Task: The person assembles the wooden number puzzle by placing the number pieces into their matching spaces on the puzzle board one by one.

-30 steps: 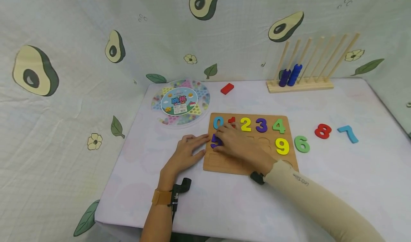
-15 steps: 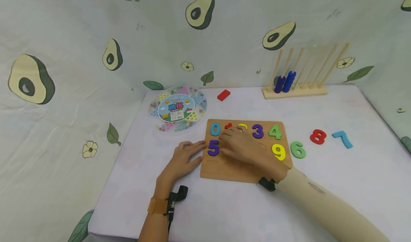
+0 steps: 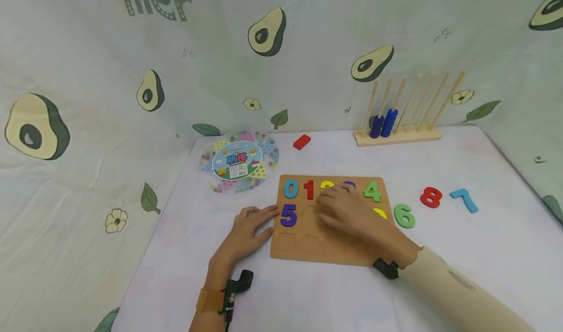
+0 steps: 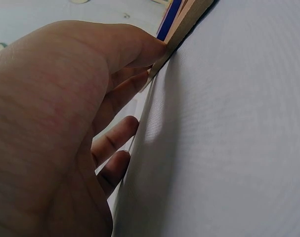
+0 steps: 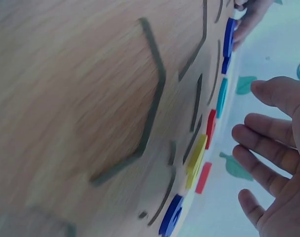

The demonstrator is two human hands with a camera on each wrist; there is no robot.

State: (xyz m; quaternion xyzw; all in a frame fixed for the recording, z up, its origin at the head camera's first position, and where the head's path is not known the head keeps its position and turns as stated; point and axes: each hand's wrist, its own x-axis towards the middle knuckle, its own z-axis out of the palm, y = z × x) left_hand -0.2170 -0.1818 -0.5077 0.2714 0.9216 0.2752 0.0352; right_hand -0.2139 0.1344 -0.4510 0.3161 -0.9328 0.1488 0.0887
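Observation:
My left hand (image 3: 247, 232) touches the left edge of a wooden number puzzle board (image 3: 330, 255), fingers extended, near a purple 5 (image 3: 288, 215) seated in it. In the left wrist view the thumb meets the board's edge (image 4: 182, 32). Over the board's middle hovers my right hand (image 3: 352, 213), partly covering the yellow 2 (image 3: 326, 184), the purple 3 and the yellow 9. Its spread fingers (image 5: 261, 143) hold nothing in the right wrist view. A blue 0 (image 3: 291, 188), a red 1 (image 3: 309, 189) and a green 4 (image 3: 372, 191) fill the top row.
Right of the board lie a green 6 (image 3: 404, 216), a red 8 (image 3: 431, 197) and a blue 7 (image 3: 464, 200). Behind stand a peg rack (image 3: 398, 137) with blue beads, a red block (image 3: 301, 142) and a round game box (image 3: 237, 161) in plastic.
My right hand has left the purple 5, which sits in the board, and moved right across the board. The left hand stays at the board's edge. The head view has tilted up.

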